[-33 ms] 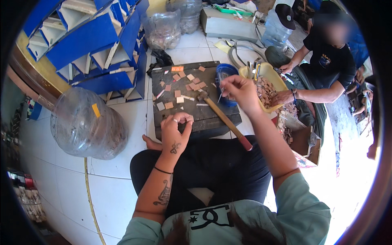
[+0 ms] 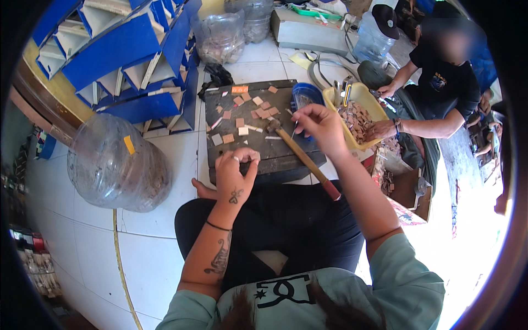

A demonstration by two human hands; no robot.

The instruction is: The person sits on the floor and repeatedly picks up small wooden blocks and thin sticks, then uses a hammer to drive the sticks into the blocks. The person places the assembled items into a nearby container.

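Observation:
Above the near edge of a dark low block table, my left hand pinches a small pale square piece between thumb and fingers. My right hand hovers over the right side of the table, fingertips pressed together on something thin, too small to make out. A hammer with a wooden, red-ended handle lies between my hands, its head on the table and the handle end over my leg. Several small tan and pinkish square pieces are scattered on the tabletop. A blue tray stands behind my right hand.
A yellow basin of square pieces sits at the right, with a co-worker's hand in it. An open box lies nearer. On the left are a large clear plastic container and blue shelving.
My right hand has shifted slightly left and down, and its fingers have curled a little. My left hand stays almost in place, still pinching the square piece.

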